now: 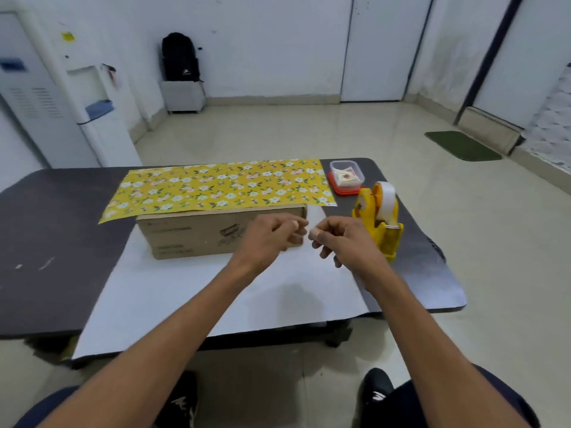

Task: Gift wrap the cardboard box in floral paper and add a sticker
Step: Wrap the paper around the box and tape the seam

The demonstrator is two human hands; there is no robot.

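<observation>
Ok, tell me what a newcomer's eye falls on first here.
The bright yellow floral paper lies across the far side of the dark table, reaching the top edge of the cardboard box. In front of the box the left hand and right hand nearly meet, both curled; anything pinched is too blurred to tell. A yellow tape dispenser stands just right of them.

- two hands: one left hand (272,233), one right hand (343,239)
- one cardboard box (197,233)
- one sheet of floral paper (216,186)
- one yellow tape dispenser (378,230), carrying one tape roll (387,199)
- one clear container (346,176)
- one tabletop (61,227)
- one black backpack (179,57)
- one green floor mat (463,145)
- one water dispenser (92,112)
- two black shoes: one left shoe (182,400), one right shoe (378,387)
</observation>
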